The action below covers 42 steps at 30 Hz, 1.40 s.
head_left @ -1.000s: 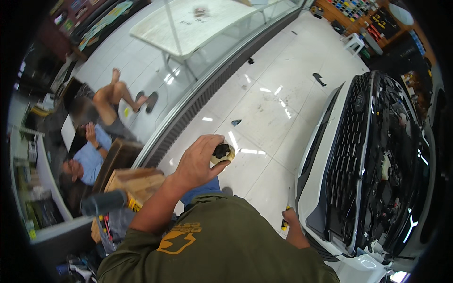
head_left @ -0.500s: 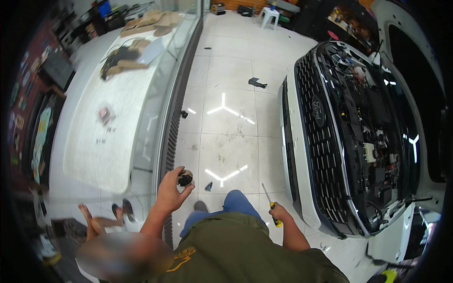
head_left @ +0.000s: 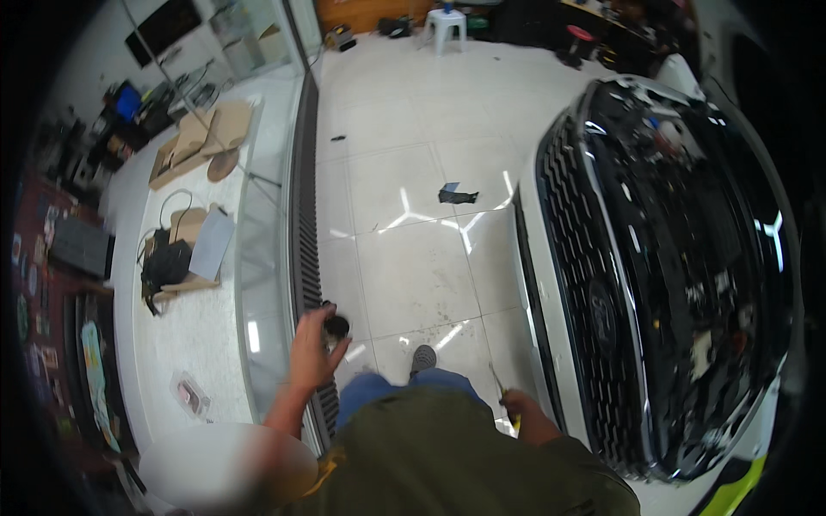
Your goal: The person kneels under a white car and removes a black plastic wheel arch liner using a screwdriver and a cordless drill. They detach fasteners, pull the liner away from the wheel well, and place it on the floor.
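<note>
My left hand (head_left: 310, 354) is closed around a small round object (head_left: 336, 327) with a dark face and a paler side; its exact kind is unclear. It is held out in front of me, beside the dark ribbed edge of the glass partition. On the right, my right hand (head_left: 528, 419) grips a screwdriver (head_left: 515, 423) with a yellow and black handle, its thin shaft pointing forward. That hand is low, close to the front bumper of a white car (head_left: 555, 344). The fingers of my right hand are partly blurred.
The car's black grille (head_left: 572, 284) and exposed engine bay fill the right side. A glass partition (head_left: 274, 258) runs along the left, with a white table (head_left: 219, 335) beyond it. Dark scraps (head_left: 458, 197) lie on the tiled floor. Farther off stands a white stool (head_left: 445, 30).
The view has shifted forward, and the floor scraps and table items appear lower in it. One shoe now shows ahead of me. Both hands keep their hold.
</note>
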Motion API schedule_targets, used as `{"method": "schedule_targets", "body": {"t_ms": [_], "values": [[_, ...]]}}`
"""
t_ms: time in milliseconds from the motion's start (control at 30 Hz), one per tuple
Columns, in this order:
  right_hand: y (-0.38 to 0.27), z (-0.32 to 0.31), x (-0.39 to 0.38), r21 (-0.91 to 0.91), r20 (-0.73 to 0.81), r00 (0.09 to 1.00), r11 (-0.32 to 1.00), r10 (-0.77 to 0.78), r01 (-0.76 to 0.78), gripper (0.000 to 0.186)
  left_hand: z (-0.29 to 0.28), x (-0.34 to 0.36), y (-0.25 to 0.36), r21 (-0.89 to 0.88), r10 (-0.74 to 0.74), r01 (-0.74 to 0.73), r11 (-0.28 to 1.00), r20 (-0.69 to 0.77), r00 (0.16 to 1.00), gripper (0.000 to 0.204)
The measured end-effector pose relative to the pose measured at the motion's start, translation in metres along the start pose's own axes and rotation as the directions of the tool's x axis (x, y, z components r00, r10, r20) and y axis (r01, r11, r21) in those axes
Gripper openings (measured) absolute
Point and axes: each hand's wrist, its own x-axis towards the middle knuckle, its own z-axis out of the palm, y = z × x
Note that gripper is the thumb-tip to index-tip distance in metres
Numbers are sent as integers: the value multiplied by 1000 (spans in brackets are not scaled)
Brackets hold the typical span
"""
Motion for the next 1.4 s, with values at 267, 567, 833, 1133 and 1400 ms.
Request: {"method": "schedule_targets", "body": {"t_ms": [267, 567, 833, 1133, 1400], "values": [[-305, -267, 44, 109, -460, 879, 974, -127, 197, 45, 9, 286, -69, 15, 315, -318, 948, -200, 928, 62], [-407, -321, 131, 196, -261, 965, 980, 20, 33, 40, 68, 606, -140, -105, 262, -253, 962, 91, 961, 55], [-440, -303, 196, 594, -128, 957, 792, 262, -137, 44, 173, 833, -105, -223, 458, -400, 889, 459, 761, 53], [-546, -569, 343, 748, -280, 911, 663, 304, 8, 39, 269, 1063, -8, -211, 531, -542, 813, 650, 543, 53], [-625, -799, 393, 838, -415, 837, 509, 358, 198, 52, 452, 1234, -13, -285, 522, -589, 756, 805, 280, 56]]}}
